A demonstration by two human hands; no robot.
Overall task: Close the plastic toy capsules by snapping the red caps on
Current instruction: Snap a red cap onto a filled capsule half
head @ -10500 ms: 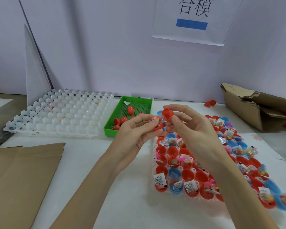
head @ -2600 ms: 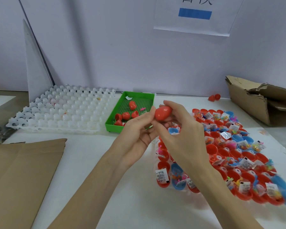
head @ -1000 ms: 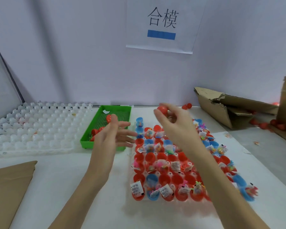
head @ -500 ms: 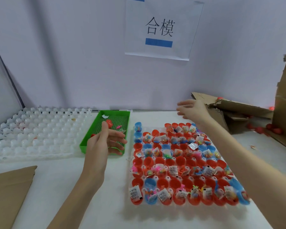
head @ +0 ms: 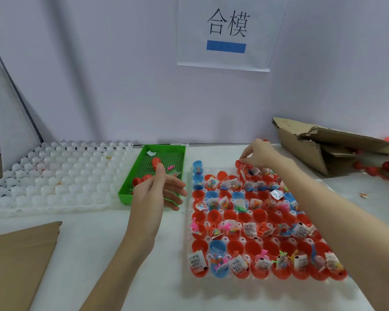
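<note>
Head view: dozens of open capsules (head: 258, 234) fill the tray (head: 188, 221) on the surface, nearly all uncapped, so most of the work looks undone. The right hand (head: 259, 154) pinches a red capsule at the tray's far row; the left hand (head: 155, 194) hovers, fingers spread, by the green bin (head: 130, 189) of caps (head: 156, 162).

The left hand (head: 154, 196) is raised in mid-frame with its back toward the camera, the fingers loosely extended and pointing right, slightly spread, the thumb up. It grips nothing. Its bare forearm runs down to the lower edge of the view. The right hand (head: 259, 154) reaches further forward, palm down, fingers curled downward with the fingertips drawn together; what they touch cannot be told. The right forearm stretches diagonally from the lower right corner, bare and nearly straight.
</note>
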